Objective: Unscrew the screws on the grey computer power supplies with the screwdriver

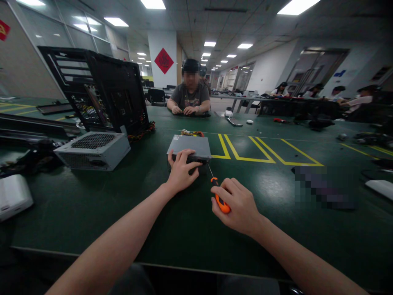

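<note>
Currently, the left hand (181,170) is pressing down on the near edge of a small grey metal box (189,148), fingers spread over its top and front face. The box is lying flat on the green surface (123,205), just ahead of the person, beside yellow floor-style markings (251,151). The right hand (239,205) is closing around the orange handle of a screwdriver (219,196), whose thin shaft is angling up toward the box's near right corner; whether the tip is seated in a screw cannot be told.

Risk, as a judgement: the shaft is meeting the box at a slant, so the tip may be slipping out and rounding the screw head or scratching the casing. The left fingers are resting close to the tip's line, so a slip could strike them. The box is being held by one hand only, so it may be sliding away under pressure. A larger grey unit (93,149) and an open black computer case (101,90) are standing well apart, to the left.
</note>
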A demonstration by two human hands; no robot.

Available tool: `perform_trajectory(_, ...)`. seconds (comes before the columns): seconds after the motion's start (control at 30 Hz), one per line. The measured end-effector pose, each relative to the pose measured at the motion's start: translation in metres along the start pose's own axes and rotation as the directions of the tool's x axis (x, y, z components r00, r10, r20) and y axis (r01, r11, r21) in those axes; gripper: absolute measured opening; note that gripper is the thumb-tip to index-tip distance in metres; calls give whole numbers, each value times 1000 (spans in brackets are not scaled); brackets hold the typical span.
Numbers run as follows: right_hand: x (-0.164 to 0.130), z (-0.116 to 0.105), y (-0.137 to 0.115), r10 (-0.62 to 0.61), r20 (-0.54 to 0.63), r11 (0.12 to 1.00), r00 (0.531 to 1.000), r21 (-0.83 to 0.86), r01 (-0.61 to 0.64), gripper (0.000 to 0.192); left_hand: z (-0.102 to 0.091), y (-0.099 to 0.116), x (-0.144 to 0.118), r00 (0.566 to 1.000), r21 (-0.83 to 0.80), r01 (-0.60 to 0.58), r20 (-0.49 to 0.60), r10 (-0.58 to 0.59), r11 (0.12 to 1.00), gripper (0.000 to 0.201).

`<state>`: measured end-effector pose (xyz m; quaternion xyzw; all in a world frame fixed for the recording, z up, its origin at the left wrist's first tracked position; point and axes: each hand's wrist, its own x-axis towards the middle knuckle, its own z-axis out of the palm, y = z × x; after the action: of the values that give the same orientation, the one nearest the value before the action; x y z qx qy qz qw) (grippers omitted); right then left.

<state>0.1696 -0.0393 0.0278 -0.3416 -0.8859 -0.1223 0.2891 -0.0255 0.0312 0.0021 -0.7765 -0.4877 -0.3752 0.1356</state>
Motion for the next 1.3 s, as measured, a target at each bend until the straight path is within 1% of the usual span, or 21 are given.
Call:
perform_trajectory(0.13,1,-1,0,2,-10,1000,1000,-12,-2,23,0,0,0,1000,-14,10,9,-10,1000,20)
perform_trajectory(0.3,-1,1,3,43,-49,999,998,-16,-44,31,0,0,1,1000,-11,14,14,-14,1000,21)
perform_trajectory(0.37,-2,2,3,54,-49,999,997,1,-54,29,0,0,0,1000,-9,10,14,-10,1000,20)
perform_trajectory(0.53,-2,2,1,1,7,1000,1000,-26,-1,18,0,0,0,1000,-15,3,6,-3,1000,21)
perform_trajectory(0.7,2,-1,-3,14,74,999,997,-41,-11,20,-2,1,1,1000,-15,9,23,-9,1000,22)
perform_trajectory(0.77,2,-2,-4,11,84,999,996,-41,-8,21,-2,0,1,1000,-12,9,28,-9,1000,22)
perform_trajectory(0.87,1,-1,-3,8,30,999,1000,-50,-7,23,-1,0,0,1000,-10,7,27,-7,1000,23)
perform_trajectory(0.97,-1,1,0,52,-53,998,997,-40,-54,27,0,0,0,1000,-7,8,23,-8,1000,23)
perform_trajectory(1.03,-3,2,2,70,-77,997,995,-14,-71,27,0,0,0,1000,-6,11,21,-11,1000,23)
perform_trajectory(1.17,-3,1,1,17,-38,1000,999,-7,-18,18,0,0,0,1000,-2,7,20,-7,1000,22)
perform_trajectory(1.3,-1,0,-2,-14,12,999,1000,-51,14,18,0,0,-1,1000,-6,7,24,-7,1000,23)
